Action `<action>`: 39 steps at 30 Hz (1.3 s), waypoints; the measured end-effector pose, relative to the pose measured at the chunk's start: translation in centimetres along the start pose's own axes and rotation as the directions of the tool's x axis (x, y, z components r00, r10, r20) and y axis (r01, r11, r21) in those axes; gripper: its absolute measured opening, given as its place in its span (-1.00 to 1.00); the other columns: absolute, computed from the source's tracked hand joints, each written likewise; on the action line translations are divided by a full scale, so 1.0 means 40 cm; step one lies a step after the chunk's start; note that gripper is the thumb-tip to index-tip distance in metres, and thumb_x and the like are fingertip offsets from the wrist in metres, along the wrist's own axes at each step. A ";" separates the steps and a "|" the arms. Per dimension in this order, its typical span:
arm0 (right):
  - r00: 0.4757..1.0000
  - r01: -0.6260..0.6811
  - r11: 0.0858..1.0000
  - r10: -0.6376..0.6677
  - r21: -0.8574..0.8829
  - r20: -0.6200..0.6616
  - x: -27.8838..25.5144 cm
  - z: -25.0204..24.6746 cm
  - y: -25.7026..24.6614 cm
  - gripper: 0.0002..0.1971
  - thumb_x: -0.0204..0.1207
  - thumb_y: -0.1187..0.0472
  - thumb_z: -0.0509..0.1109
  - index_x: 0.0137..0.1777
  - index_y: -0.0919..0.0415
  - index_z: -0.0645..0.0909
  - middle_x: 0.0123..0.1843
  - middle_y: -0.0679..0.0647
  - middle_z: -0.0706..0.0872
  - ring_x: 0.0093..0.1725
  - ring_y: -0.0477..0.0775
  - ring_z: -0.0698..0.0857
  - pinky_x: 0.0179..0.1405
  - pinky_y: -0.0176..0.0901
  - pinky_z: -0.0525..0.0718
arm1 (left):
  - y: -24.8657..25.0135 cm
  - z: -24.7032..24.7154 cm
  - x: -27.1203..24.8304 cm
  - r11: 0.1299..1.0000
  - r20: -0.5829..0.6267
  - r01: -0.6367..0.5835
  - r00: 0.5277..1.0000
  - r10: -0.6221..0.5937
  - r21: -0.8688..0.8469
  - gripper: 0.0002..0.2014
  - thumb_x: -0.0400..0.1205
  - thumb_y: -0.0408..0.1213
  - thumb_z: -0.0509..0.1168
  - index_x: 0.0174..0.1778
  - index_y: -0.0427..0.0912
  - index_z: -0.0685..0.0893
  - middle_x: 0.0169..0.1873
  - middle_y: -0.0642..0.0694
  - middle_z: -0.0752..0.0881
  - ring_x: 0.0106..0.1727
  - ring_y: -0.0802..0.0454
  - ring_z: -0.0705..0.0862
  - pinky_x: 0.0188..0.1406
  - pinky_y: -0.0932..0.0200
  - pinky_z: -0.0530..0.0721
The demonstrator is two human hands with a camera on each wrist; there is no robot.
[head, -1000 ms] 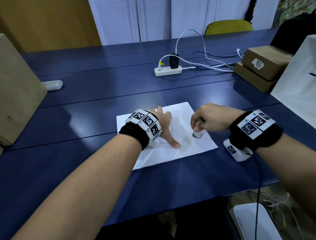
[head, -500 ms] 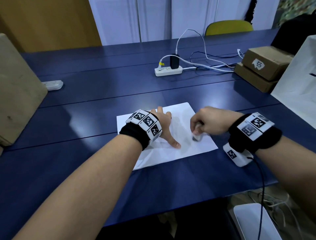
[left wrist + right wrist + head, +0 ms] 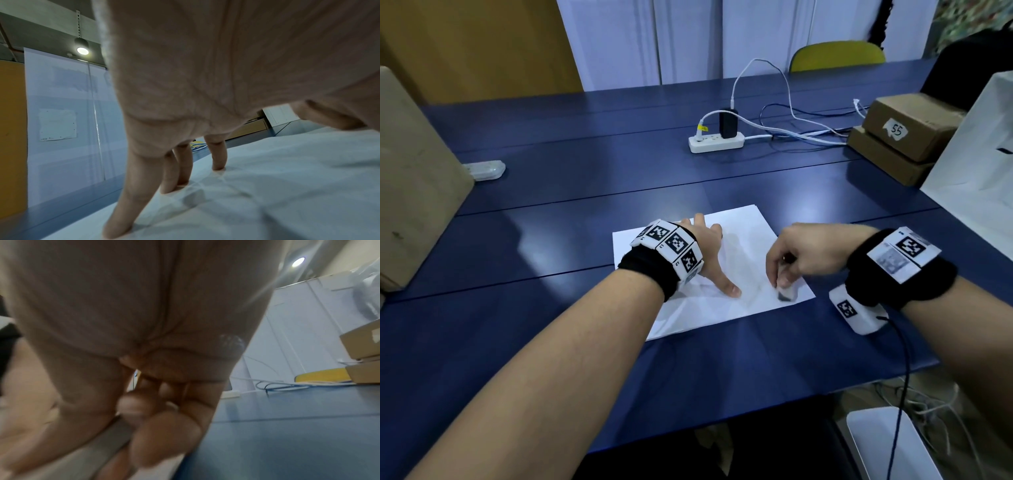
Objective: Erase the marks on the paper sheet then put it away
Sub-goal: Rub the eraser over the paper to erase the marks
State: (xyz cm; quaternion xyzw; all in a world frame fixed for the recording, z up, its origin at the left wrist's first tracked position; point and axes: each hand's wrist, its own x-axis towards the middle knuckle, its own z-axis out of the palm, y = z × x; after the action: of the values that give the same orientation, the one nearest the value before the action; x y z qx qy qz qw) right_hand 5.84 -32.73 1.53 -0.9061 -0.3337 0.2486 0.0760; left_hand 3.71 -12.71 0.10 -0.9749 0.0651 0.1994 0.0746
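Observation:
A white paper sheet (image 3: 743,236) lies flat on the blue table (image 3: 571,222), with faint grey smudges near its right side. My left hand (image 3: 710,253) rests on the sheet with spread, straight fingers (image 3: 219,155) pressing it down. My right hand (image 3: 791,260) pinches a small white eraser (image 3: 786,293) with a dark tip and holds it against the paper (image 3: 287,170) near its front right corner. In the right wrist view the curled fingers (image 3: 164,426) are blurred and the eraser cannot be made out.
A white power strip (image 3: 715,140) with cables lies at the table's back. Two stacked cardboard boxes (image 3: 904,133) and a white bag (image 3: 983,164) stand at the right. A large brown box (image 3: 410,178) stands at the left, with a small white device (image 3: 486,169) beside it.
My right hand has slid the eraser toward me and slightly right, down to the sheet's front right corner. The left hand has stayed pressed on the paper.

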 end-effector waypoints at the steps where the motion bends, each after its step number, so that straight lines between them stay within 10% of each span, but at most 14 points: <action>1: 0.999 0.003 1.000 -0.003 0.001 0.034 -0.001 0.002 -0.004 -0.90 0.45 0.21 0.56 -0.17 -0.05 0.79 -0.42 -0.29 0.71 -0.33 -0.29 0.61 -0.32 -0.48 0.52 | 0.000 0.000 0.000 1.000 -0.002 -0.001 1.000 0.001 -0.001 0.15 0.03 0.61 0.39 0.43 -0.06 0.39 0.28 -0.14 0.41 0.31 -0.18 0.48 -0.05 -0.18 0.48; 7: 0.932 -0.083 0.995 0.062 -0.046 -0.356 0.059 -0.019 0.007 -0.93 0.53 0.14 0.49 -0.03 -0.01 0.78 -0.37 -0.24 0.61 -0.24 -0.12 0.56 -0.25 -0.28 0.44 | 0.003 0.003 0.000 1.000 -0.009 0.002 1.000 -0.002 0.003 0.15 0.02 0.62 0.38 0.43 -0.03 0.38 0.29 -0.13 0.41 0.30 -0.19 0.49 -0.05 -0.20 0.48; 13: 0.997 0.015 1.000 -0.014 -0.015 0.071 0.024 -0.002 -0.016 -0.89 0.44 0.19 0.56 -0.12 -0.07 0.81 -0.34 -0.11 0.74 -0.31 -0.15 0.66 -0.24 -0.31 0.59 | 0.002 0.003 0.001 1.000 -0.009 0.005 1.000 -0.005 -0.005 0.16 0.02 0.61 0.40 0.44 -0.05 0.38 0.31 -0.14 0.40 0.32 -0.21 0.48 0.01 -0.22 0.50; 18: 0.947 -0.091 0.992 0.058 -0.091 -0.316 0.051 -0.018 -0.001 -0.92 0.52 0.19 0.47 -0.07 0.01 0.78 -0.40 -0.20 0.65 -0.35 -0.26 0.56 -0.32 -0.32 0.46 | -0.002 0.005 0.004 1.000 -0.010 -0.003 1.000 0.003 -0.008 0.15 -0.01 0.63 0.38 0.40 -0.03 0.40 0.27 -0.14 0.42 0.26 -0.20 0.51 0.00 -0.21 0.53; 23: 0.999 0.002 1.000 -0.002 -0.015 0.034 0.010 -0.003 -0.007 -0.89 0.45 0.25 0.55 -0.14 -0.01 0.82 -0.41 -0.17 0.70 -0.36 -0.32 0.59 -0.35 -0.49 0.47 | -0.002 0.004 0.004 1.000 -0.019 -0.004 1.000 0.004 -0.005 0.17 0.00 0.62 0.39 0.42 -0.06 0.39 0.28 -0.15 0.41 0.29 -0.22 0.51 0.06 -0.23 0.55; 29: 0.951 -0.081 0.992 0.049 -0.094 -0.304 0.036 -0.012 0.009 -0.91 0.51 0.20 0.47 -0.05 0.01 0.78 -0.38 -0.24 0.64 -0.19 -0.15 0.58 -0.33 -0.41 0.41 | 0.000 0.004 0.003 1.000 -0.013 0.000 1.000 0.000 -0.002 0.17 -0.03 0.65 0.36 0.39 -0.04 0.40 0.25 -0.13 0.43 0.26 -0.20 0.51 -0.05 -0.20 0.50; 34: 1.000 0.020 0.999 -0.020 -0.025 0.000 0.013 0.001 -0.016 -0.88 0.46 0.22 0.53 -0.14 -0.06 0.80 -0.41 -0.16 0.67 -0.34 -0.36 0.59 -0.35 -0.51 0.48 | -0.002 0.011 0.002 1.000 -0.034 -0.007 0.999 0.007 -0.002 0.19 -0.09 0.67 0.33 0.38 -0.03 0.41 0.25 -0.13 0.43 0.23 -0.20 0.53 -0.01 -0.22 0.53; 39: 0.926 -0.095 0.992 0.056 -0.087 -0.374 0.063 -0.016 0.003 -0.88 0.55 0.21 0.43 0.01 0.01 0.75 -0.29 -0.15 0.72 -0.14 -0.02 0.68 -0.27 -0.27 0.51 | -0.002 0.009 -0.001 1.000 -0.017 -0.003 1.000 0.003 -0.020 0.15 -0.04 0.64 0.37 0.39 0.00 0.41 0.25 -0.13 0.42 0.25 -0.21 0.50 -0.06 -0.20 0.46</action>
State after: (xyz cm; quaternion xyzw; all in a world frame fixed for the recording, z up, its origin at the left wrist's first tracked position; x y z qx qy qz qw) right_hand 7.87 -31.18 1.03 -0.9516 -0.2907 0.0582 0.0807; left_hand 3.55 -12.59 -0.19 -0.9772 0.0651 0.1917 0.0643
